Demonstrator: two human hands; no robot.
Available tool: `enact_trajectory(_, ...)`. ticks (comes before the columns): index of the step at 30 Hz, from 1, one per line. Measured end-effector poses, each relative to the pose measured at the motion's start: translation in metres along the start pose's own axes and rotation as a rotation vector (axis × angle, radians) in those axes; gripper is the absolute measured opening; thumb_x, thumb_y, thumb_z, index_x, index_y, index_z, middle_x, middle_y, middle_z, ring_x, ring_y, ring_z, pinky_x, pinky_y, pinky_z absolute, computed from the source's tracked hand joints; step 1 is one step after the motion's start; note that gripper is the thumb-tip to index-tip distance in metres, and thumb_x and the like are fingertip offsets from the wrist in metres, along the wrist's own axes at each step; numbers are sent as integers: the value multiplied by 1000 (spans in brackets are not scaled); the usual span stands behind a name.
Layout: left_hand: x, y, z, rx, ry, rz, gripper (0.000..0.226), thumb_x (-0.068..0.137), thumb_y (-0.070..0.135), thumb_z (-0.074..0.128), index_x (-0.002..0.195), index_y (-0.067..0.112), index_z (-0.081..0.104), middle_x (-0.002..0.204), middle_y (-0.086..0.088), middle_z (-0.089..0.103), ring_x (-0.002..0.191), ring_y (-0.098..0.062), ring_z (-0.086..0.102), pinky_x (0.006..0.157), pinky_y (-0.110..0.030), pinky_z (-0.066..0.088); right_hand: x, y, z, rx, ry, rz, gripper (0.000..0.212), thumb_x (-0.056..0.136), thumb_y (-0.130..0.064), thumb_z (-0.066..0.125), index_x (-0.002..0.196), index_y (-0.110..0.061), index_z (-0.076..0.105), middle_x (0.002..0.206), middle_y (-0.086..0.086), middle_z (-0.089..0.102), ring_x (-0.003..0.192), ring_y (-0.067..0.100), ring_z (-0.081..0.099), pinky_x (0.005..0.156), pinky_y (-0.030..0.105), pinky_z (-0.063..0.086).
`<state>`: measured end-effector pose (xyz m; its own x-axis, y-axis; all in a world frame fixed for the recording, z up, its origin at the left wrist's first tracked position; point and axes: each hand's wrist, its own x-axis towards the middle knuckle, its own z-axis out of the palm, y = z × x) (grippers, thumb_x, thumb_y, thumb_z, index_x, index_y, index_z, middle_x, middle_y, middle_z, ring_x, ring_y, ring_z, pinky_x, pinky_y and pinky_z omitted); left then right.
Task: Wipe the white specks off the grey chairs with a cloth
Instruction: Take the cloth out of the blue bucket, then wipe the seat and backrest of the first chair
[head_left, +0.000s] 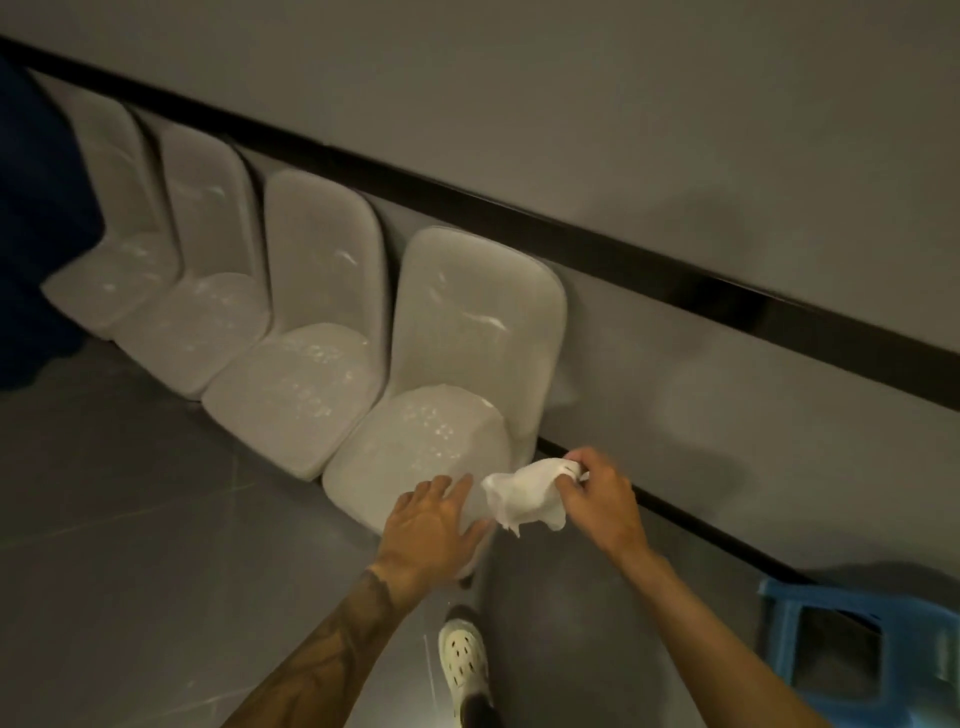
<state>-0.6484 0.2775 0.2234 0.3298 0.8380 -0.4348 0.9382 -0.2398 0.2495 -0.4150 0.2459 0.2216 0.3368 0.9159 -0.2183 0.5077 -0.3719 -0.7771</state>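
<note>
A crumpled white cloth (524, 493) is pinched in the curled right hand (597, 499) just off the front corner of the nearest grey chair (467, 322) in a row of 4. Its seat edge is covered by the flat left hand (436, 525). Specks are lost in glare and blur.

forearms bare, no sleeves | left forearm (332, 644) tattooed | cream perforated clog (462, 657) | dark sock

Glossy, smooth plastic on the grey chairs (467, 322), highlights gleaming; soft, crumpled white cloth (524, 493); smooth, faintly shiny floor tiles (130, 519); matt grey wall (571, 104); blue plastic stool (775, 623).
</note>
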Motion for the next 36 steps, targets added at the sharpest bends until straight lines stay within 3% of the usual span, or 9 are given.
enact_trajectory(8, 90, -106, -13, 14, -42, 7, 74, 102, 70, 34, 165, 33, 22, 169, 5, 31, 154, -19, 32, 125, -35, 24, 91, -15, 112, -33, 14, 77, 15, 83, -27, 63, 84, -37, 52, 94, -7, 56, 81, 14, 56, 69, 26, 44)
enact_trajectory(13, 158, -161, 6, 21, -77, 32, 76, 101, 72, 33, 165, 33, 21, 170, 6, 29, 156, -18, 29, 127, -36, 22, 140, 11, 181, -67, 76, 148, 11, 87, -28, 64, 88, -32, 53, 99, -2, 56, 82, 16, 56, 66, 27, 47)
enact_trajectory(16, 201, -197, 35, 16, -128, 55, 77, 100, 73, 31, 165, 35, 18, 172, 5, 25, 158, -19, 25, 129, -37, 18, 161, 42, 229, -76, 98, 210, 9, 90, -26, 63, 95, -27, 55, 107, 2, 56, 83, 12, 55, 63, 15, 42)
enact_trajectory(19, 243, -231, 71, 35, -174, 84, 78, 99, 75, 30, 165, 37, 17, 172, 6, 24, 159, -19, 23, 129, -38, 18, 177, 72, 280, -102, 69, 289, 26, 93, -29, 62, 117, -20, 60, 123, 4, 55, 105, 22, 59, 85, 32, 53)
enact_trajectory(21, 267, -255, 93, 58, -194, 118, 76, 101, 72, 32, 166, 36, 17, 171, 6, 25, 158, -18, 25, 129, -37, 20, 185, 86, 311, -172, 31, 340, 35, 94, -36, 57, 124, -20, 61, 131, 5, 53, 111, 25, 58, 95, 39, 52)
enact_trajectory(25, 303, -299, 126, 76, -222, 215, 72, 104, 64, 40, 165, 32, 21, 169, 6, 29, 155, -16, 29, 127, -34, 24, 189, 107, 355, -322, 89, 376, 40, 95, -49, 45, 109, -22, 70, 123, 4, 54, 101, 22, 59, 88, 37, 55)
enact_trajectory(29, 328, -332, 144, 85, -209, 289, 72, 105, 61, 41, 165, 26, 25, 167, 2, 33, 153, -18, 33, 125, -32, 25, 199, 116, 383, -449, 363, 223, 23, 92, -47, 53, 98, -26, 54, 102, -4, 50, 87, 15, 52, 75, 32, 54)
enact_trajectory(33, 348, -349, 150, 75, -143, 359, 97, 88, 76, 14, 161, 17, 36, 163, -6, 41, 149, -25, 41, 123, -37, 30, 227, 132, 405, -486, 427, 158, 44, 93, -55, 47, 117, -19, 52, 110, 1, 50, 94, 18, 50, 80, 36, 51)
enact_trajectory(36, 369, -366, 163, 110, -67, 417, 96, 89, 76, 13, 161, 17, 36, 165, -9, 39, 151, -27, 38, 124, -39, 29, 241, 151, 432, -540, 362, 224, 55, 90, -62, 48, 126, -20, 49, 121, 5, 46, 105, 22, 49, 88, 41, 50)
